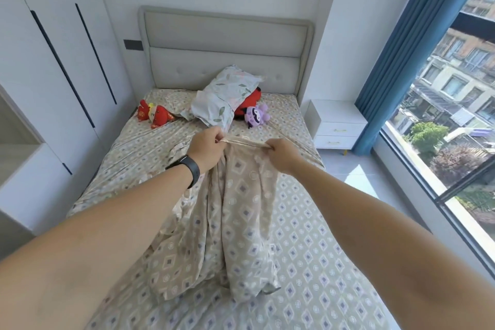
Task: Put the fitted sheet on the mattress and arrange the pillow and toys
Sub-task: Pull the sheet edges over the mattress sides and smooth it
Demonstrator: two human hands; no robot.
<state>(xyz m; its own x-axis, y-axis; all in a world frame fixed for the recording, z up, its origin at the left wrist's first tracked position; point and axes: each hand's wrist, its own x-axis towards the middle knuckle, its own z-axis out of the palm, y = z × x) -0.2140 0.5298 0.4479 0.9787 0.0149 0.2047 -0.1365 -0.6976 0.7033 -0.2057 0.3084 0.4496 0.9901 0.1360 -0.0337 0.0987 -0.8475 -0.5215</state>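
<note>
Hands, left hand and right hand, each pinch the sheet edge, lifting it bunched over the bed, pillow and toys near the headboard.

red toy half under pillow

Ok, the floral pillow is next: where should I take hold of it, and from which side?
Take the pillow by its near lower edge, coming from the foot of the bed. It leans tilted on the red plush toy with that edge overhanging the sheet, free to pinch. Both the left hand and the right hand grip bunched sheet now, so release first.
</note>
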